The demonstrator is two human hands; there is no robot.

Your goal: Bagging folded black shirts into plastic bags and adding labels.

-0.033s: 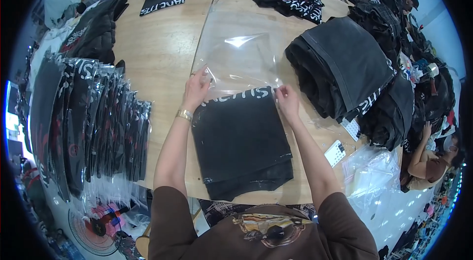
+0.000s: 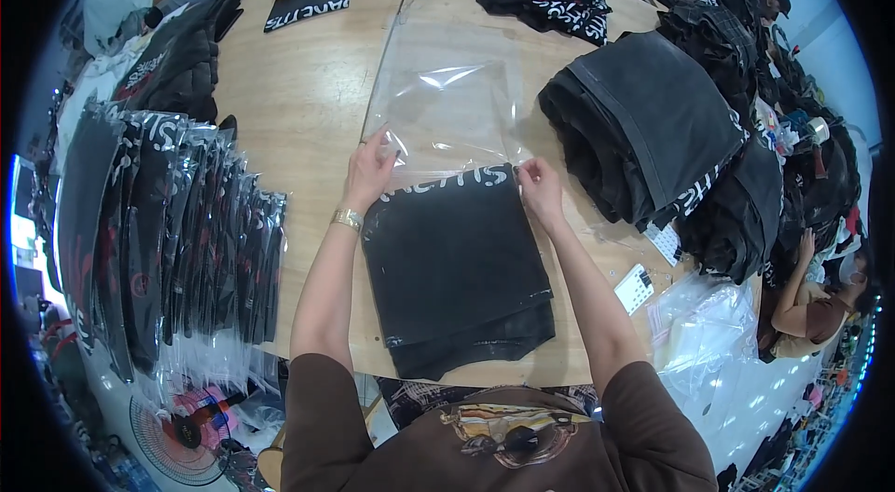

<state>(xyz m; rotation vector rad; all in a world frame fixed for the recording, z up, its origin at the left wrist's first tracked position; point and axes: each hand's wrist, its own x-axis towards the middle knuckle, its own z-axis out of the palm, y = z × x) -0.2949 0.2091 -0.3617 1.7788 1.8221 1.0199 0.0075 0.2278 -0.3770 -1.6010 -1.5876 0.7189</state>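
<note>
A folded black garment (image 2: 461,259) with white lettering along its far edge lies flat in front of me. Just beyond it is a clear plastic bag (image 2: 447,115), laid flat, its near edge meeting the lettered edge. My left hand (image 2: 371,168) pinches the bag near its near left corner. At the opposite corner, my right hand (image 2: 541,192) has thumb and finger closed on the bag's edge, right beside the garment's corner. How far the garment's edge lies inside the bag is hard to make out.
Bagged black garments (image 2: 177,231) stand in a row at left. A thick pile of folded black garments (image 2: 643,119) is at right, with loose plastic bags (image 2: 704,324) nearer me. Across the wooden table (image 2: 308,101), another person's hands rest on a black garment (image 2: 312,0).
My right hand has shifted very slightly, and the bag's right edge has moved a little left. The hands of the person across the table have moved slightly toward me.
</note>
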